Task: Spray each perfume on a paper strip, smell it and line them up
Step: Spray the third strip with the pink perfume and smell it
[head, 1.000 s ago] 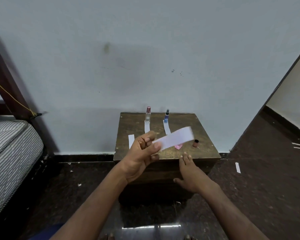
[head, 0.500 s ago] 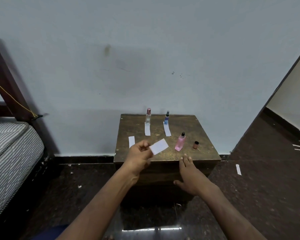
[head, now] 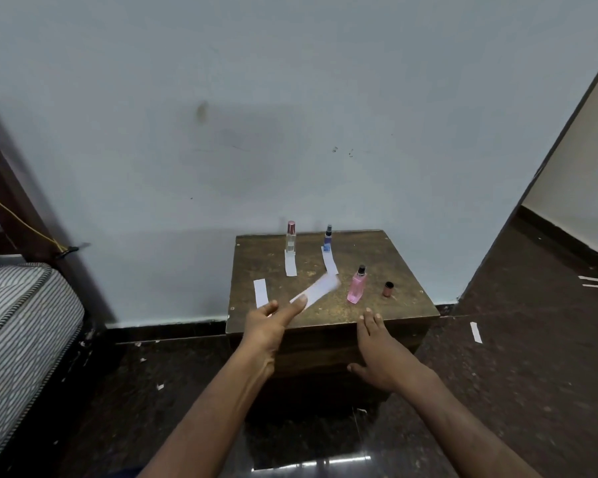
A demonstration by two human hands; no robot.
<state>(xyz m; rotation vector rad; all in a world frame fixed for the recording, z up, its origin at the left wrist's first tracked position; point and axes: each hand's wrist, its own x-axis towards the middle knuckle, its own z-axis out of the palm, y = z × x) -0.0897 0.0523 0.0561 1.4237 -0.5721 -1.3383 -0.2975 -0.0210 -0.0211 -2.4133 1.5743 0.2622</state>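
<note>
The blurred white paper strip (head: 316, 290) is in your left hand (head: 270, 322), pinched at its near end between thumb and forefinger, and its far end floats just over the brown wooden side table (head: 387, 315), between the pink square perfume bottle (head: 357, 288) and the loose blank white strip (head: 260, 292) near the table's left edge. Your right hand (head: 377, 350) holds nothing; its flat, relaxed fingers rest over the table's front edge.

My read: this strip belongs to the pink bottle and now needs laying down. Two pairs already stand at the table's back edge: the clear glass bottle with the pink cap (head: 291, 237) with its white strip (head: 290, 263) in front, and the small blue spray bottle (head: 327, 237) with its angled white strip (head: 330, 259). Match that pattern.

- Lower the strip flat on the table, right of the blue bottle's strip, not overlapping it.
- Point it front to back like the clear bottle's strip.
- Press one fingertip on it before letting go; light paper probably slides.
- Keep the wrist clear of the pink bottle, which is uncapped and likely to tip easily.
- Then use the free right hand to set the pink bottle behind its strip and refit the small brown cap (head: 388, 289) that sits just right of it on the table.
</note>
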